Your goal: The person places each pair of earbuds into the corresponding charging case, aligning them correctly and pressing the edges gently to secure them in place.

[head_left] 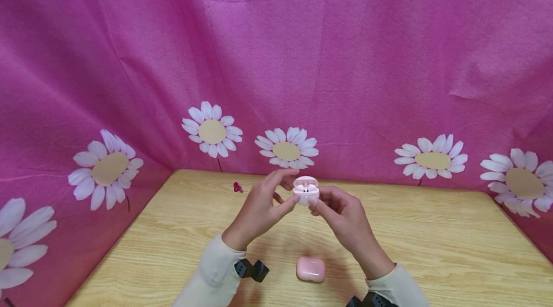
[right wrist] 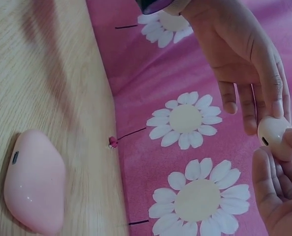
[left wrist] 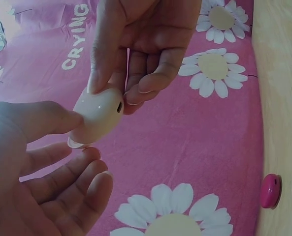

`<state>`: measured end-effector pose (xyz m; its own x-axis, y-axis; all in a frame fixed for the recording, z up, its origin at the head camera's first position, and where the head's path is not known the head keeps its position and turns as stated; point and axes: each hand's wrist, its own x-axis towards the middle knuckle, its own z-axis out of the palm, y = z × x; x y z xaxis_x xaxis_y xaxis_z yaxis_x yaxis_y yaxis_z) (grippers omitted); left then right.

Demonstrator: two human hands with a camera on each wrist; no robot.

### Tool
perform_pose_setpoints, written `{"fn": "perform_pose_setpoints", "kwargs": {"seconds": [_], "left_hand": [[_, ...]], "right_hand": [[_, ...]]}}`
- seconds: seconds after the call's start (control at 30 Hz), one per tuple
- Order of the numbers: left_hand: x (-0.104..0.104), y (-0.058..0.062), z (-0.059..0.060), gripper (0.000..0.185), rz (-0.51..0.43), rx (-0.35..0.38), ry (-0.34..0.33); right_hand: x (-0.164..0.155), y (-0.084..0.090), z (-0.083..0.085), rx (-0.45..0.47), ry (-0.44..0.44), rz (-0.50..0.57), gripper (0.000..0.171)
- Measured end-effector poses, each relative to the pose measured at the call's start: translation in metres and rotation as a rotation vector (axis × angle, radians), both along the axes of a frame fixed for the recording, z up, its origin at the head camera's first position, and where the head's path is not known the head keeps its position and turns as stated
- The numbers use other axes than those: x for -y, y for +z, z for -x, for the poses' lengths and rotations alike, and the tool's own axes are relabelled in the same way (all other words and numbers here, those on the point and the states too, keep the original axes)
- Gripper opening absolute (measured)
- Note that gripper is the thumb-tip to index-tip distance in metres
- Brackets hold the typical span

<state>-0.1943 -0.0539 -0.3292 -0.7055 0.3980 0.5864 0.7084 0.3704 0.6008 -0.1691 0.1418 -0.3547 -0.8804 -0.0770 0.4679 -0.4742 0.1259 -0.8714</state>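
A small pale pink earbud case (head_left: 307, 199) is held up above the table between both hands, its lid (head_left: 306, 181) raised. Two white earbuds (head_left: 300, 189) sit in its slots. My left hand (head_left: 259, 204) pinches the case's left side with the thumb in front, while its index finger reaches up behind the lid. From the other side my right hand (head_left: 345, 213) grips the lower right of the case between thumb and fingers. The left wrist view shows the case's smooth underside (left wrist: 99, 115) with a dark port.
A larger, closed pink earbud case (head_left: 311, 269) lies on the wooden table (head_left: 432, 235) nearer the body. Farther off, left of the hands, lies a small magenta object (head_left: 237, 187). A magenta curtain (head_left: 345, 57) with daisies rises behind and beside the table.
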Motion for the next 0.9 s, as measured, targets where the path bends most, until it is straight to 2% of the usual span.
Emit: {"fn": "perform_pose_setpoints", "kwargs": {"seconds": [0.27,0.5,0.67,0.9], "left_hand": [[-0.007,-0.006,0.001,0.048,-0.065,0.030,-0.023],[-0.011,-0.010,0.001,0.046,-0.148,0.076,-0.065],[-0.013,-0.007,-0.001,0.043,-0.180,0.112,-0.069],[-0.014,0.000,-0.007,0.040,-0.270,0.213,-0.125]], "right_hand": [[-0.003,0.002,0.002,-0.019,0.003,0.040,0.019],[-0.006,0.003,0.001,0.028,0.039,0.088,0.022],[-0.009,0.007,0.000,0.057,0.063,0.075,0.025],[-0.013,0.011,-0.001,0.084,0.073,0.051,0.029]]}}
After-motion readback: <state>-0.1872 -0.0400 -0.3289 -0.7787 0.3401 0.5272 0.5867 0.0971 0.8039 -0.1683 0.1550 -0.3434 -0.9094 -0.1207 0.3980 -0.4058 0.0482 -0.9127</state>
